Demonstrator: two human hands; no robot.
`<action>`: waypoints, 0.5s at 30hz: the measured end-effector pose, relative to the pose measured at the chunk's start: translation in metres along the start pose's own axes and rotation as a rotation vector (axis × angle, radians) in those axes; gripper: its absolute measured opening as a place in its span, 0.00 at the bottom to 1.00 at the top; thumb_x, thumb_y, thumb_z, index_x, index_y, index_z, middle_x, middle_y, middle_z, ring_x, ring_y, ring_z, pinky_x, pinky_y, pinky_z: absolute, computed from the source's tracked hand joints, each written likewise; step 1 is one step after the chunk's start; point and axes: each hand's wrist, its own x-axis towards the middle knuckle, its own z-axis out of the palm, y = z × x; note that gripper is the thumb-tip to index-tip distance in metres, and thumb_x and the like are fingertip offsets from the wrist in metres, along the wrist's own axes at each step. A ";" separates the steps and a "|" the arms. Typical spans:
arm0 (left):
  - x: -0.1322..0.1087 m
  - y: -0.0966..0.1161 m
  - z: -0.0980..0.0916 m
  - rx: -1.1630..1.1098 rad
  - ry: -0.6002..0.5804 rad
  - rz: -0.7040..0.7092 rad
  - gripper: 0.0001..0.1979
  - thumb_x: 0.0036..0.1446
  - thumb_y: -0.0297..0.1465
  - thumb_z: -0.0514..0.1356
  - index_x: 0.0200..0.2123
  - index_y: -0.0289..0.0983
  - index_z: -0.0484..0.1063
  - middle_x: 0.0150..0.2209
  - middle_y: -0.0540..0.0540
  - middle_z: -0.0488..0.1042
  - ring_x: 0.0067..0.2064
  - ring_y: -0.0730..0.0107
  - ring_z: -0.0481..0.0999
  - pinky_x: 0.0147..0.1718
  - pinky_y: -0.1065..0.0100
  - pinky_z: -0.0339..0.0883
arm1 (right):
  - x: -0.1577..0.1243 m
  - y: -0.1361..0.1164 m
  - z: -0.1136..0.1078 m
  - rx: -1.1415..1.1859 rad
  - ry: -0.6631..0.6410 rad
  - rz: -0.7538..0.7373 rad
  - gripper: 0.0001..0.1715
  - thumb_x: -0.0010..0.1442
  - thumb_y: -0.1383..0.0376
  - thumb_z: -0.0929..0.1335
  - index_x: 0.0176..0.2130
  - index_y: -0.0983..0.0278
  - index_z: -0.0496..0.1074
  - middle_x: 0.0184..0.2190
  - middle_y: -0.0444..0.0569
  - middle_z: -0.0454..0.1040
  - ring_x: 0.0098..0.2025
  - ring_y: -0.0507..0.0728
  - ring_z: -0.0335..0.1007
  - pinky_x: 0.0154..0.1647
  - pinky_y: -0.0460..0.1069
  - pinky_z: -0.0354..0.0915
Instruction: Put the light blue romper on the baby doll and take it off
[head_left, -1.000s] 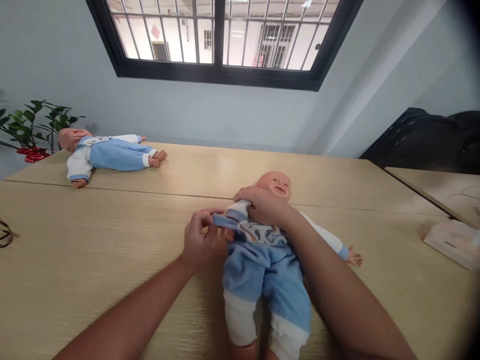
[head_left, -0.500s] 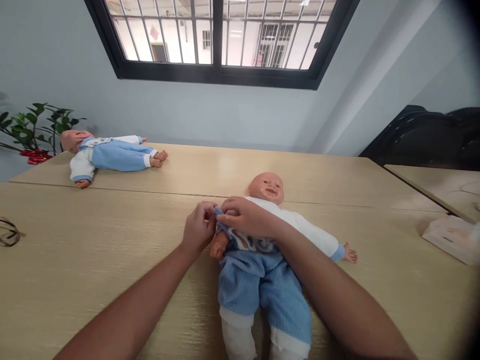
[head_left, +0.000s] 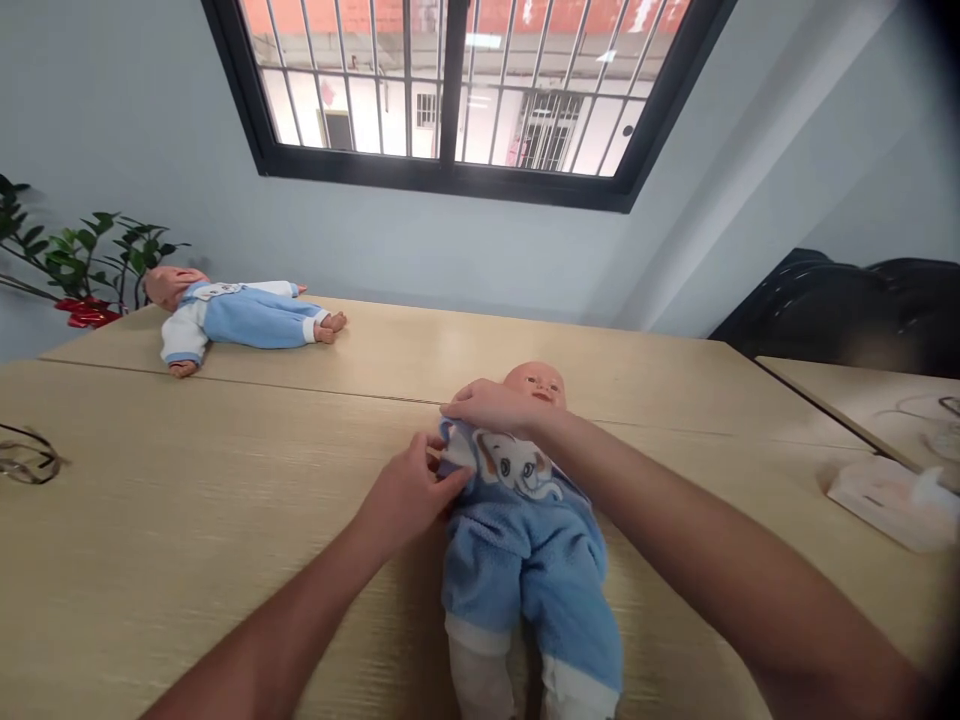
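Note:
A baby doll (head_left: 525, 515) lies face up on the table, its feet toward me. It wears a white and blue top (head_left: 517, 465) with an animal face on the chest, blue trousers (head_left: 487, 560) and white socks. My left hand (head_left: 409, 495) is closed at the doll's side on the left, thumb over the bunched sleeve (head_left: 454, 450). My right hand (head_left: 495, 408) reaches across the chest, its fingertips pinching the cloth near the shoulder. The doll's hand on this side is hidden. My right forearm covers its other arm.
A second doll (head_left: 255, 315) in similar clothes lies at the back left, near a potted plant (head_left: 90, 250). Glasses (head_left: 34, 460) lie at the left edge, a tissue pack (head_left: 889, 500) at the right. Behind the table (head_left: 637, 375) are a wall and a barred window (head_left: 450, 180).
My left hand has moved from the sleeve's end to lower on the doll's side. My right hand has shifted up toward the shoulder. The doll's near hand, visible before, is now hidden.

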 end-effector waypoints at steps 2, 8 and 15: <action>0.000 0.000 -0.001 -0.016 0.012 0.018 0.21 0.57 0.44 0.68 0.48 0.42 0.66 0.38 0.48 0.82 0.31 0.62 0.82 0.29 0.66 0.68 | 0.007 -0.013 0.000 -0.224 -0.056 0.044 0.20 0.61 0.56 0.69 0.22 0.63 0.69 0.24 0.46 0.69 0.27 0.53 0.61 0.28 0.50 0.56; 0.004 -0.005 -0.017 0.127 0.046 0.230 0.19 0.56 0.40 0.69 0.47 0.42 0.68 0.38 0.49 0.81 0.33 0.64 0.80 0.34 0.66 0.68 | 0.030 -0.029 -0.005 -0.464 -0.067 0.173 0.13 0.61 0.59 0.69 0.31 0.65 0.77 0.32 0.51 0.78 0.30 0.56 0.70 0.30 0.50 0.62; 0.014 -0.014 -0.054 0.079 -0.205 0.199 0.20 0.55 0.46 0.69 0.44 0.42 0.71 0.37 0.49 0.80 0.30 0.67 0.75 0.28 0.69 0.64 | 0.021 -0.006 -0.027 -0.643 0.140 0.390 0.15 0.63 0.62 0.68 0.37 0.70 0.81 0.39 0.66 0.81 0.42 0.70 0.78 0.38 0.56 0.68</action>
